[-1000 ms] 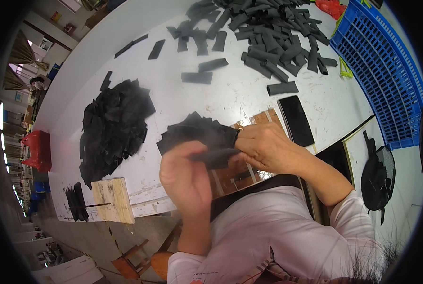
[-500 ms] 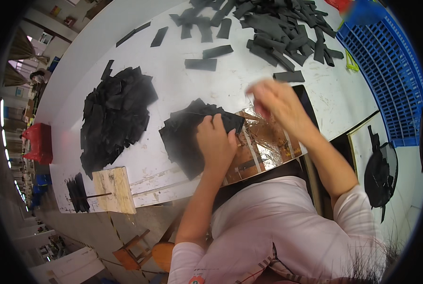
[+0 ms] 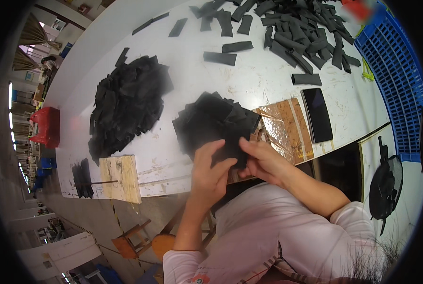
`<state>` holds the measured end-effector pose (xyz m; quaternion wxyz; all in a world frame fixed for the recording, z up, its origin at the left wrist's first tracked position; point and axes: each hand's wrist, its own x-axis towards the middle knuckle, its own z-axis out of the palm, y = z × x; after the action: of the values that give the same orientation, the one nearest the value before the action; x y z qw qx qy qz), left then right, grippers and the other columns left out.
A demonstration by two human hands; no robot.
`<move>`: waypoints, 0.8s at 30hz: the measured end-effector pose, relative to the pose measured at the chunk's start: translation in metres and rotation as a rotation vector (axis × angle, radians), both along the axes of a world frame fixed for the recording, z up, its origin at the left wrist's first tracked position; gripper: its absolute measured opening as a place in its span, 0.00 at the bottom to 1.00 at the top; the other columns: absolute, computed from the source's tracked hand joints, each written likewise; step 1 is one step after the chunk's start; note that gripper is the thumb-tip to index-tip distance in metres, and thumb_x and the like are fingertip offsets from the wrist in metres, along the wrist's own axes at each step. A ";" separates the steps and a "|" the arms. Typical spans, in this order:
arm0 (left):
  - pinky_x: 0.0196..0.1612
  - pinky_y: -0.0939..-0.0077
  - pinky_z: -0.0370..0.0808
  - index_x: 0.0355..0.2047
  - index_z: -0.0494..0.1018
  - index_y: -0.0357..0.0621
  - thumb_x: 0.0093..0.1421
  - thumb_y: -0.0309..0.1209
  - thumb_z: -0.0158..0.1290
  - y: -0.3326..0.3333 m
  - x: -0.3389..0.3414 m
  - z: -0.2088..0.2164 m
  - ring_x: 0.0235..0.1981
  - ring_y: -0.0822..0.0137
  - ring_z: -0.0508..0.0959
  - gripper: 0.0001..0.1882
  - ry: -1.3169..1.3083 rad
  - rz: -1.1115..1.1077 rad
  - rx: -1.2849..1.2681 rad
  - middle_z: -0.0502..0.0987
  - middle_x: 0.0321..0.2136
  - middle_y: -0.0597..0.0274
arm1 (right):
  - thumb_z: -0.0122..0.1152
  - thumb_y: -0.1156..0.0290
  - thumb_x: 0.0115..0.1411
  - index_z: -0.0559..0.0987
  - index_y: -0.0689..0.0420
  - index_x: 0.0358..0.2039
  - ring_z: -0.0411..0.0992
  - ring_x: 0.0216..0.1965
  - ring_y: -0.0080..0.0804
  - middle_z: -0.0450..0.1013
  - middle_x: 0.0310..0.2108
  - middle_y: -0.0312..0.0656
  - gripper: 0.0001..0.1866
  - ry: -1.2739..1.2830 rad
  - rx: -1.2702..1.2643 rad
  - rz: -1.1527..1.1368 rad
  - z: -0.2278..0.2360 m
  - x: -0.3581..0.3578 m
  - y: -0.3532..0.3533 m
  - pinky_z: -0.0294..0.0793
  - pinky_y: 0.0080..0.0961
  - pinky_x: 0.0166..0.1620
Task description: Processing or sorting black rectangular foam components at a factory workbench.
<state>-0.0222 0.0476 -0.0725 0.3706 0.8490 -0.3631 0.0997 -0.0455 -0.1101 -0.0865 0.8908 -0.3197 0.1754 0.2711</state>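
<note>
A loose pile of black fabric pieces point(image 3: 211, 113) lies on the table in front of me. At its near right edge my right hand point(image 3: 267, 161) pinches a dark fabric piece point(image 3: 235, 154) between thumb and fingers. My left hand point(image 3: 209, 173) is just left of it, thumb and fingers apart, over the near edge of the pile; whether its fingertips touch the fabric I cannot tell. Beneath and beyond my right hand is a brown board covered with shiny clear tape point(image 3: 282, 125), partly hidden by the pile and the hand.
A phone point(image 3: 317, 115) lies right of the board. Another heap of black pieces point(image 3: 126, 104) is at the left, near a wooden block point(image 3: 119, 179). Folded dark strips point(image 3: 306, 40) are heaped at the far side. A blue crate point(image 3: 394, 80) stands at the right.
My right hand has come down from above the taped board to the pile's edge and taken hold of a fabric piece. My left hand has drawn back toward me. The camera view has shifted.
</note>
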 end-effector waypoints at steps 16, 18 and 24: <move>0.28 0.82 0.72 0.35 0.68 0.33 0.53 0.20 0.47 0.005 -0.032 -0.023 0.25 0.71 0.74 0.08 1.053 0.350 -0.979 0.73 0.27 0.57 | 0.50 0.74 0.56 0.69 0.63 0.41 0.70 0.39 0.30 0.70 0.39 0.43 0.12 -0.006 0.151 -0.186 -0.015 -0.001 0.020 0.71 0.27 0.43; 0.27 0.82 0.72 0.34 0.68 0.33 0.53 0.20 0.47 0.003 -0.032 -0.023 0.24 0.71 0.74 0.08 1.068 0.346 -1.000 0.73 0.26 0.57 | 0.49 0.74 0.56 0.69 0.63 0.42 0.69 0.40 0.30 0.69 0.40 0.43 0.12 -0.010 0.171 -0.166 -0.016 -0.001 0.018 0.70 0.27 0.45; 0.26 0.85 0.70 0.32 0.69 0.33 0.51 0.19 0.48 0.000 -0.036 -0.022 0.22 0.74 0.72 0.07 0.951 0.450 -0.858 0.72 0.23 0.61 | 0.54 0.68 0.55 0.73 0.62 0.31 0.71 0.24 0.25 0.73 0.26 0.39 0.09 -0.138 -0.566 0.219 -0.018 -0.001 0.010 0.71 0.22 0.27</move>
<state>-0.0579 0.0475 -0.0941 0.7644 0.6331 0.0965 -0.0745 -0.0469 -0.0998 -0.1042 0.7416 -0.5897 0.1477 0.2837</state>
